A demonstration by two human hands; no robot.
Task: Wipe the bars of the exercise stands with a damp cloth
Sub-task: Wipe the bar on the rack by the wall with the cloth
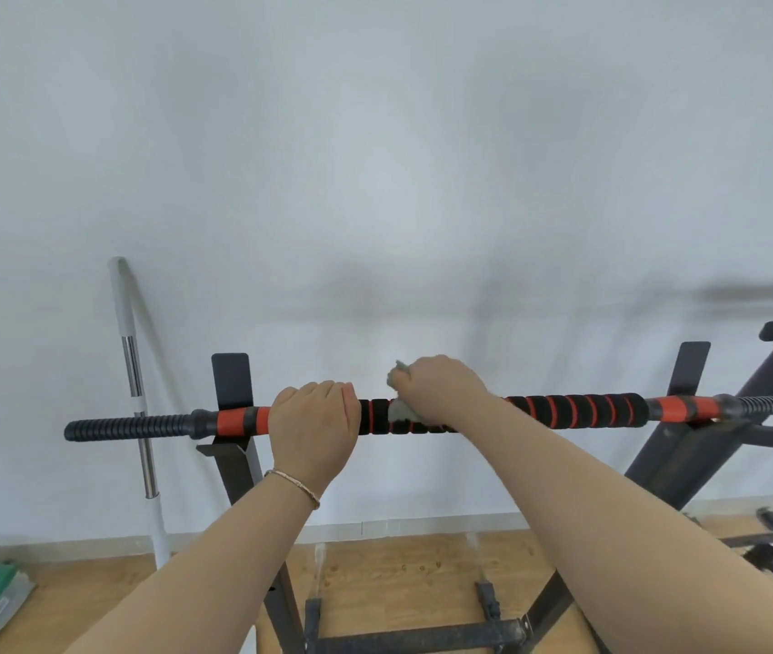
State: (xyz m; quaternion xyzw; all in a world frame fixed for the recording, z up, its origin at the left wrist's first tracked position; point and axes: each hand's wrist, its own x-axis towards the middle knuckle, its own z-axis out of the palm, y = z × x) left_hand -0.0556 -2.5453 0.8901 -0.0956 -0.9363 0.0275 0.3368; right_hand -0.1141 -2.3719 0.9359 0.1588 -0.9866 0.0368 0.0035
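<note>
Left hand (pixel 311 417) grips the bar (pixel 578 410), fingers curled over it. Right hand (pixel 441 387) clasps the cloth (pixel 401 409) against the bar's middle.

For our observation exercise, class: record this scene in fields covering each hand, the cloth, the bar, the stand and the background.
left hand: grips the bar, left of the cloth
right hand: holds the cloth against the bar
cloth: pale, bunched, on the padded section
bar: black and red, horizontal, resting on the stand
stand: dark metal uprights
background: white wall, pole leaning at left, wooden floor
</note>
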